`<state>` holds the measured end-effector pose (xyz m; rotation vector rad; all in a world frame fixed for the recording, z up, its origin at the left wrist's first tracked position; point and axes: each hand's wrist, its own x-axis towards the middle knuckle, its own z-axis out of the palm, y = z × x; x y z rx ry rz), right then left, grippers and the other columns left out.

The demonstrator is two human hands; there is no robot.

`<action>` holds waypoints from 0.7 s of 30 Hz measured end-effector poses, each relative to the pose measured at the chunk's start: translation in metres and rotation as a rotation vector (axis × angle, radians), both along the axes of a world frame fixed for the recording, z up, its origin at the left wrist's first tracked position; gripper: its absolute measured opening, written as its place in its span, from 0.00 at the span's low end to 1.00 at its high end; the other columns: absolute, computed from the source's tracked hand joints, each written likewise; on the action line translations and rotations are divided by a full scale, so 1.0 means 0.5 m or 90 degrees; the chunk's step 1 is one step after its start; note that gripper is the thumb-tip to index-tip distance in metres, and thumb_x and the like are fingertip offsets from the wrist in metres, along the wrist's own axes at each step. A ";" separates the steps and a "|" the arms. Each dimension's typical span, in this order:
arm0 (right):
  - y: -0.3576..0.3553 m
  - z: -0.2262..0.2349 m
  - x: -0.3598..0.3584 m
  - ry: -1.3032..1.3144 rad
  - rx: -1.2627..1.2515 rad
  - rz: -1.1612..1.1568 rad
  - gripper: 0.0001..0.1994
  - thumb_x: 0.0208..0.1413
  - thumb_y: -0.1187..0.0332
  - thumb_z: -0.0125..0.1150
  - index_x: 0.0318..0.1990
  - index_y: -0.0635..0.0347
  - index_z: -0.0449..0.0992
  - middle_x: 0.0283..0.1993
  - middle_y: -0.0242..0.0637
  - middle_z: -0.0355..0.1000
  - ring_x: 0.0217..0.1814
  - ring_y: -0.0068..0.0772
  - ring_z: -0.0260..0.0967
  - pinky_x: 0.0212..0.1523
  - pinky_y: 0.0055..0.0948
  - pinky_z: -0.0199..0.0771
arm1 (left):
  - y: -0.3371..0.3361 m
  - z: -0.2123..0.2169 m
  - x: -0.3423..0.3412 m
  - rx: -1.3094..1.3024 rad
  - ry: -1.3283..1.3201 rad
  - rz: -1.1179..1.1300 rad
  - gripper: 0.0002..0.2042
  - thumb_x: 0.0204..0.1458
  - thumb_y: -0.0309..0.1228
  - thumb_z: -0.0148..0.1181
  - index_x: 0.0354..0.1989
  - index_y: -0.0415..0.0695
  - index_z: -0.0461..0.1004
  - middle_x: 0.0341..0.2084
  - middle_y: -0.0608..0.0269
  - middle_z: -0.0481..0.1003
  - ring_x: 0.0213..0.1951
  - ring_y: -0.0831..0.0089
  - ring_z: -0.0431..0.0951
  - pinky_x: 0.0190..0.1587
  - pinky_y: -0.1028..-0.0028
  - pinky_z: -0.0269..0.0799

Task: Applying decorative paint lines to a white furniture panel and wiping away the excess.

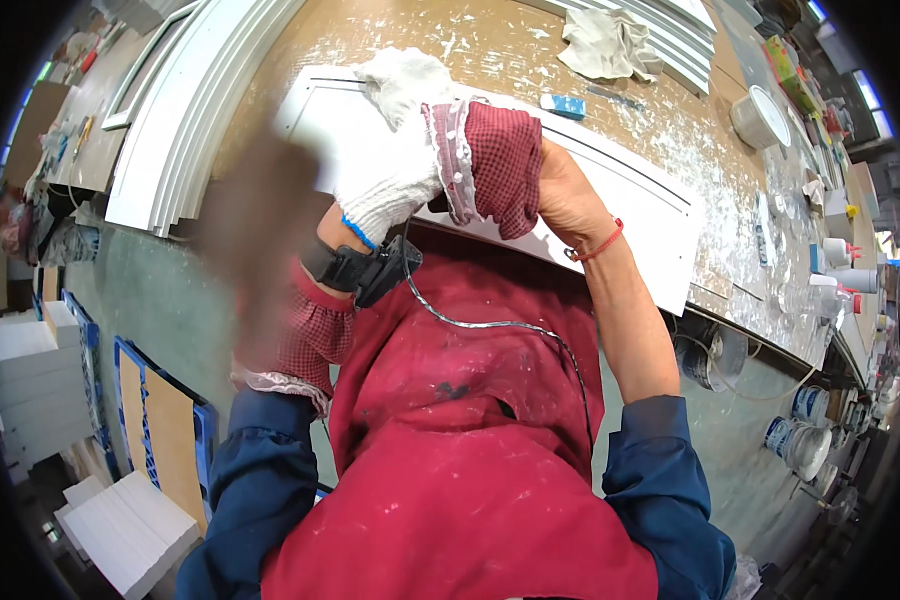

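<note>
Above the red apron, the left hand (395, 165) wears a white knit glove (402, 95), its fingers loosely curled and holding nothing I can see. Touching it on the right, the bare right hand (565, 195) has its fingers clenched on one dark red checked sleeve cover (495, 165) at the glove's cuff. Beyond both hands lies one white panel (640, 205) on the bench (510, 50), with one crumpled rag (610, 45) further off.

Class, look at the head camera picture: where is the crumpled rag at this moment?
The crumpled rag lies at the top of the view, right of centre, on the paint-spattered workbench, beside the stacked white mouldings.
</note>
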<state>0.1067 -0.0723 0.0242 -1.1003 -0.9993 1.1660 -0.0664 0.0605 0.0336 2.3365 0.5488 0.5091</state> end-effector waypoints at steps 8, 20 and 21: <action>-0.012 -0.025 0.024 0.013 -0.062 -0.022 0.19 0.52 0.74 0.64 0.52 0.65 0.72 0.48 0.33 0.74 0.47 0.23 0.70 0.50 0.24 0.71 | -0.003 -0.050 -0.027 0.415 0.138 -0.036 0.12 0.47 0.29 0.54 0.41 0.42 0.72 0.29 0.56 0.73 0.35 0.60 0.74 0.39 0.65 0.71; -0.070 0.026 0.203 -0.135 -0.119 0.021 0.19 0.42 0.80 0.64 0.47 0.66 0.75 0.39 0.30 0.76 0.38 0.18 0.71 0.40 0.19 0.71 | -0.012 -0.070 -0.080 0.085 -0.075 -0.072 0.18 0.62 0.27 0.42 0.60 0.37 0.60 0.51 0.60 0.69 0.47 0.78 0.72 0.43 0.80 0.73; -0.064 0.034 0.216 -0.172 -0.124 0.020 0.18 0.43 0.79 0.64 0.46 0.65 0.75 0.39 0.30 0.75 0.39 0.18 0.71 0.40 0.19 0.71 | -0.012 -0.064 -0.070 0.330 -0.077 -0.017 0.18 0.61 0.28 0.45 0.59 0.37 0.61 0.52 0.59 0.69 0.48 0.76 0.73 0.44 0.79 0.73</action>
